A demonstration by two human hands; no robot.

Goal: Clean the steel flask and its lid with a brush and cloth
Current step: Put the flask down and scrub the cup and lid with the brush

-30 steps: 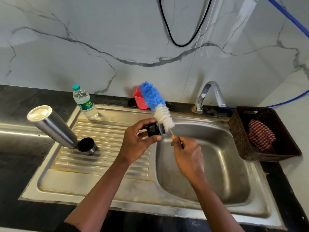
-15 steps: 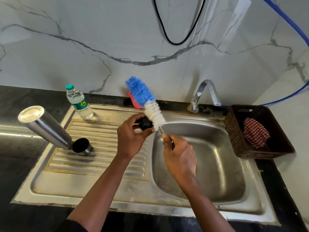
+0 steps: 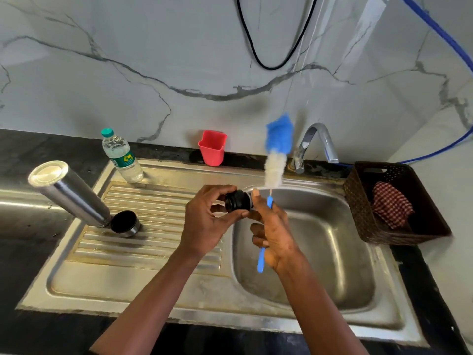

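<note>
The steel flask (image 3: 70,194) stood mouth-down on the sink's (image 3: 153,285) left drainboard, its cap (image 3: 125,223) just beside. The black lid (image 3: 238,201) was held above the sink's middle, the blue-and-white brush (image 3: 277,149) upright just beside it. The checked cloth (image 3: 391,203) lay right of the sink.

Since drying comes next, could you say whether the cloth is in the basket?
In: the checked cloth lies inside the basket beside the sink.
</note>
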